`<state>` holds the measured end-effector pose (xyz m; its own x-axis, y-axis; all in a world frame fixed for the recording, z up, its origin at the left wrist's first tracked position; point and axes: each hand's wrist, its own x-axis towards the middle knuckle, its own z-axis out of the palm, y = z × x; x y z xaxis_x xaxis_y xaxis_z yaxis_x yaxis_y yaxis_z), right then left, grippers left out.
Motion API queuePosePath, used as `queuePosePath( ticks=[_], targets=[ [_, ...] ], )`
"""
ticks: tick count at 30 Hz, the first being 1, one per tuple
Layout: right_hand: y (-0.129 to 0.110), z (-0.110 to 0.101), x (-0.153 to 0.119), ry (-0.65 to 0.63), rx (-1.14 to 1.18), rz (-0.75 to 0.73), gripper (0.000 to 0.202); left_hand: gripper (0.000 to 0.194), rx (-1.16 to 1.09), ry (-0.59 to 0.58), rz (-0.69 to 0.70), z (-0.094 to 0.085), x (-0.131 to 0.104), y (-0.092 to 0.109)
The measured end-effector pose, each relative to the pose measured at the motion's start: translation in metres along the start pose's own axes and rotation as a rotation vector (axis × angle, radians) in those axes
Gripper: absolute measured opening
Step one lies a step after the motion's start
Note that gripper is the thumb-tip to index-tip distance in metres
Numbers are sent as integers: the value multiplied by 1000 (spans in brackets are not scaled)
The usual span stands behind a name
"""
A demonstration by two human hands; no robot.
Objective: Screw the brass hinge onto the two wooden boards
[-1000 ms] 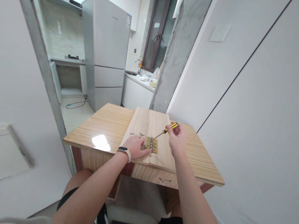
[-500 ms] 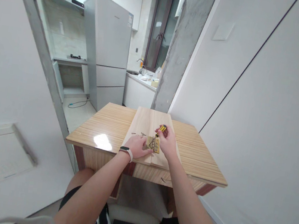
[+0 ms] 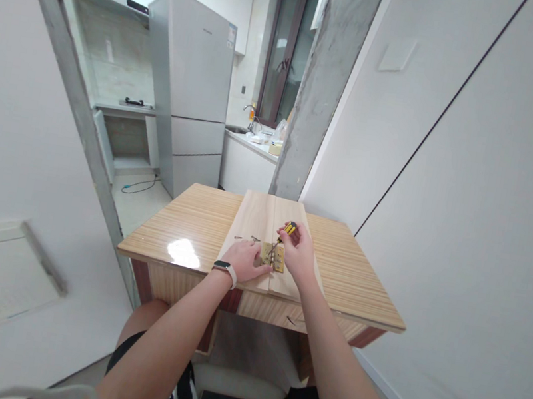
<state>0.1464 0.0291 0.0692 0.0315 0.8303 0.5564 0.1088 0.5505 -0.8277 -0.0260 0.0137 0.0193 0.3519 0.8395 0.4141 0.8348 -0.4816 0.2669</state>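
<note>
A brass-coloured hinge [image 3: 280, 260] lies opened flat across the seam between two pale wooden boards [image 3: 256, 215]. My right hand [image 3: 299, 250] is closed around the yellow and black handle of a screwdriver [image 3: 289, 229]. The tool leans, its shaft slanting down and left to the hinge's left leaf. My left hand [image 3: 245, 260] lies on the left board, with the thumb stretched along the hinge's near edge. A few screws [image 3: 255, 239] rest just beyond its fingers. The screwdriver's exact tip is too small to make out.
The boards lie on a wood-grain desk [image 3: 192, 221] with a drawer front below its near edge. A white wall [image 3: 475, 192] stands close on the right. Beyond the desk are a grey refrigerator [image 3: 200, 74] and a kitchen counter with a sink.
The screwdriver's shaft has shifted slightly over the hinge. My left hand stays in the same place, and the hinge and boards have not moved.
</note>
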Motion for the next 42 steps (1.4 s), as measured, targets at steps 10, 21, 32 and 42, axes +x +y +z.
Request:
queuePosePath(
  ticks=[10, 21, 32, 42],
  targets=[
    [3, 1, -1, 30, -40, 1, 25, 48, 2, -1, 0, 2, 0, 0],
    [-3, 6, -5, 64, -183, -2, 27, 49, 17, -9, -7, 1, 0, 0],
    [-18, 36, -5, 56, -139, 20, 12, 47, -2, -26, -15, -2, 0, 1],
    [-19, 82, -15, 195, -190, 64, 39, 24, -82, -103, -27, 1, 6, -2]
  ],
)
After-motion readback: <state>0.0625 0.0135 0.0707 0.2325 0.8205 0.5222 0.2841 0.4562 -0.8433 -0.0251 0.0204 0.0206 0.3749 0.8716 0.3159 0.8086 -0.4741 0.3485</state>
